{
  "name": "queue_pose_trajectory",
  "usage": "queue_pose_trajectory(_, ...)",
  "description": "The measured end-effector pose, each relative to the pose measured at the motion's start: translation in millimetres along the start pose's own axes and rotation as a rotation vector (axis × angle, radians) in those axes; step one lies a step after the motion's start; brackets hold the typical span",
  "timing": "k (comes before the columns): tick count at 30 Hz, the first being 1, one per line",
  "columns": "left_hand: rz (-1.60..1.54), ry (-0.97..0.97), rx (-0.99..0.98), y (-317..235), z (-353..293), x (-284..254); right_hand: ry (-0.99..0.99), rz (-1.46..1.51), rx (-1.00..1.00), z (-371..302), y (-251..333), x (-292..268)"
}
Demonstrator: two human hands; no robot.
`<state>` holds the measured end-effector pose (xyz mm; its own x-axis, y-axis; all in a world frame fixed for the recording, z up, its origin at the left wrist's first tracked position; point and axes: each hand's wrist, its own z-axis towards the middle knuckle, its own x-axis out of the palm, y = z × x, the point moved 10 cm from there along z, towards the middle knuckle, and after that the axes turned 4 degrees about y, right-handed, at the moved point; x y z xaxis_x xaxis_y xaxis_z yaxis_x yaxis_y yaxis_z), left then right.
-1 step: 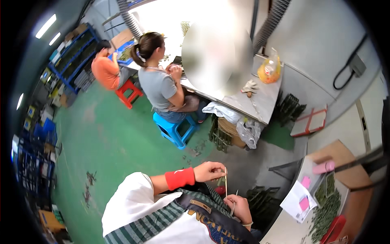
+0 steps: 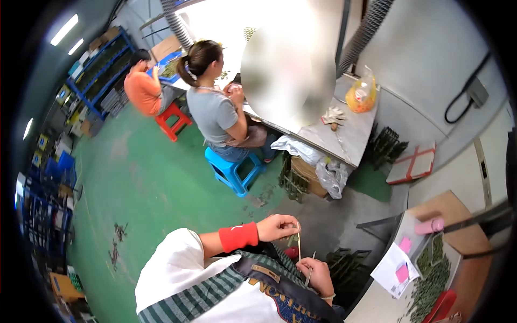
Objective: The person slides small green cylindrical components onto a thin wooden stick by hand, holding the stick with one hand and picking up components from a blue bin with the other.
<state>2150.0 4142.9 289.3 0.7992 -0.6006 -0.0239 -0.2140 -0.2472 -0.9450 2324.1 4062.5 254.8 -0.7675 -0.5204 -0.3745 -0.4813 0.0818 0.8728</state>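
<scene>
My left hand (image 2: pixel 277 227), with a red wristband (image 2: pixel 238 237) behind it, is closed in a pinch at the upper end of a thin pale stick (image 2: pixel 299 245). A small green piece (image 2: pixel 291 240) hangs just below those fingers; I cannot make out its kind. Lower and to the right, my right hand (image 2: pixel 319 276) closes its fingers around the stick's lower end. A slim silvery metal tool (image 2: pixel 308 276) also sticks out of this hand, its body partly hidden by the fingers. The stick stands nearly upright between both hands.
A white table (image 2: pixel 371 301) at the right bears many small green pieces (image 2: pixel 432 288), papers (image 2: pixel 395 271), a pink bottle (image 2: pixel 429 225) and a red tool (image 2: pixel 440 307). Dark racks (image 2: pixel 344 265) stand beside it. Two people sit at a long bench ahead, on blue (image 2: pixel 232 171) and red stools (image 2: pixel 173 121).
The view has shifted slightly, so the surroundings sit a little differently in it. Both hands and the stick look the same as before.
</scene>
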Motion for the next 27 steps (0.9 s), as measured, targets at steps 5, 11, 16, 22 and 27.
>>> queue_pose_trajectory(5, -0.035, -0.073, 0.034, 11, -8, -33, 0.022, -0.048, -0.153, 35, 12, 5)
queue_pose_trajectory(11, 0.026, -0.094, 0.017, 18, -1, -72, -0.206, -0.072, -0.13, 57, -6, 7)
queue_pose_trajectory(16, 0.054, 0.089, -0.008, 8, 53, -42, -0.37, 0.031, 0.024, 24, -38, -1)
queue_pose_trajectory(22, 0.182, 0.312, 0.035, -16, 84, 30, -0.677, 0.05, -0.072, -40, -57, 8)
queue_pose_trajectory(27, 0.201, 0.347, 0.055, -34, 106, 54, -0.865, 0.142, 0.046, -87, -84, 7)
